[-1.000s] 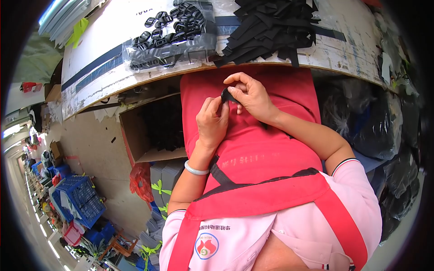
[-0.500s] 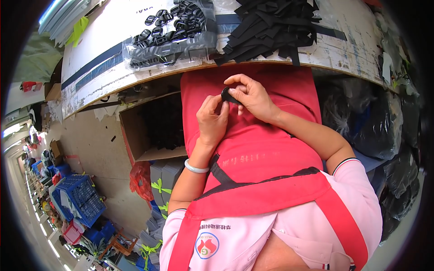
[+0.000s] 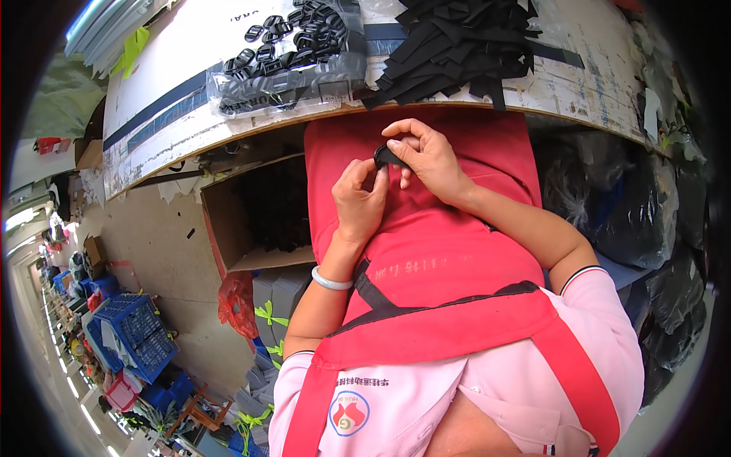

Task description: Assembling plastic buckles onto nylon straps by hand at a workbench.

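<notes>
Over the lap of my red apron, both hands meet around a small black plastic buckle [image 3: 379,158]. My left hand [image 3: 359,201] is closed, thumb and fingertips pinching the buckle's near left side. My right hand [image 3: 432,163] grips a short black webbing strap [image 3: 395,158] at the buckle, its thumb pressed on top. Fingers partly cover both parts, so I cannot tell how far the strap runs through the buckle. On the table beyond, many similar black buckles [image 3: 304,42] lie on and in a clear plastic bag, beside a heap of cut black straps [image 3: 457,53].
The worn white table [image 3: 601,95] curves across in front of me. Under it, at my left, stands an open cardboard box [image 3: 228,228] holding dark pieces. Filled plastic bags [image 3: 632,198] crowd my right side. A blue crate [image 3: 137,335] stands on the floor farther left.
My right hand has shifted slightly, its thumb now further up on the strap. The buckle has turned a little and shows more. My left hand stays almost in place.
</notes>
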Demonstrator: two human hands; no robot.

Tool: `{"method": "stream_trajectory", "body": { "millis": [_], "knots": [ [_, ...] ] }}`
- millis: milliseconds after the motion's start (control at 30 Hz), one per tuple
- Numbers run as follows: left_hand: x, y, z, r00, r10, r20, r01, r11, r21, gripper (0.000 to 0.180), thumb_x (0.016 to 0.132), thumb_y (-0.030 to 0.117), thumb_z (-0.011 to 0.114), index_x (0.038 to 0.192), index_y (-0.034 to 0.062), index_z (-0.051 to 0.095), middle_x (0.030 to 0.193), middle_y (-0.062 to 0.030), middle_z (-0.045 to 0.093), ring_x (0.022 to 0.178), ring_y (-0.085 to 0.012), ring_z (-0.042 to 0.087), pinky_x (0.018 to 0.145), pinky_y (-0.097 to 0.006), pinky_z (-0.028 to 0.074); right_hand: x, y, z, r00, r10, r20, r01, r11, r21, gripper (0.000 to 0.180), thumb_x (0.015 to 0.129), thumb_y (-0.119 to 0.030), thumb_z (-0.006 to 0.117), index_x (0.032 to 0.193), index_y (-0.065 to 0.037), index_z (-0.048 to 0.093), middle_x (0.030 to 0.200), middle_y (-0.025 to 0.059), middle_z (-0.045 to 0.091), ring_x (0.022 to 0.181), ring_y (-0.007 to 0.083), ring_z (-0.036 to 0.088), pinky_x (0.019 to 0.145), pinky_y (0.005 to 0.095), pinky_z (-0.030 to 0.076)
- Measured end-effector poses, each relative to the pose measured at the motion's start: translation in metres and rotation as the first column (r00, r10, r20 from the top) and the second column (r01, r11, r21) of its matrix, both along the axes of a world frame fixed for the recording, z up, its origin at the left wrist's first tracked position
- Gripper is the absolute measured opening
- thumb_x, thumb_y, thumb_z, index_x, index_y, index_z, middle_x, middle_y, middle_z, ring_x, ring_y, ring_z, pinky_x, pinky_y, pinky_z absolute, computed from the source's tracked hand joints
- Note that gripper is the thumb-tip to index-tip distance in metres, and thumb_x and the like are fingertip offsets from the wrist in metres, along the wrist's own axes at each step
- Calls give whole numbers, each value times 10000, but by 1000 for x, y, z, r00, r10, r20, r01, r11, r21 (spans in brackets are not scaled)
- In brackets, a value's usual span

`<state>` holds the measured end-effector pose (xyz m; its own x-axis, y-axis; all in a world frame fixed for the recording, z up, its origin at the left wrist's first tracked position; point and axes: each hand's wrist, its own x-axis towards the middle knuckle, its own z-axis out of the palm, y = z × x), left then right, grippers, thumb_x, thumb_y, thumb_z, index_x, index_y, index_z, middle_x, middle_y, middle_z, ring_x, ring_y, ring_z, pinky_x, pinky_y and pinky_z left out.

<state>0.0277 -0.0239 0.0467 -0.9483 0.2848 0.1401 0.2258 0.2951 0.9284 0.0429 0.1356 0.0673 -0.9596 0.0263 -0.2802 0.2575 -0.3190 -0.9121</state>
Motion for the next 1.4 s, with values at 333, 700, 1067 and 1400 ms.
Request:
{"method": "stream_trajectory", "body": {
  "millis": [333,700,1067,1400],
  "knots": [
    [-3,1,-1,976,-49,-211,9,982,-189,145,796,-8,656,937,25,647,766,-119,590,637,-290,611,557,-361,492,-2,-6,-7,995,-97,5,98,992,-83,178,989,-96,529,1135,6,533,760,15,580,551,49,547,498,204,506],
    [-6,4,-4,982,-45,-182,22,992,-127,89,813,-15,684,896,6,661,721,-103,595,598,-200,602,561,-286,469,-4,0,-16,1000,-11,14,11,1000,6,239,997,-159,544,1185,-13,535,783,18,579,575,47,546,507,194,497],
    [-3,-1,-6,981,-152,122,138,983,118,200,887,7,634,1086,0,656,827,-69,650,695,-153,640,608,-263,509,-2,23,-4,963,211,167,-190,973,-134,245,981,-242,578,1063,-14,612,785,8,620,667,59,598,577,199,509],
    [-11,-1,-5,576,-368,730,-289,744,603,311,963,107,580,1223,-63,572,984,-121,685,829,-173,672,721,-268,562,1,18,4,989,145,-4,-142,975,169,284,928,-140,637,1159,20,592,798,9,663,754,45,591,703,202,487]
  ]
}}
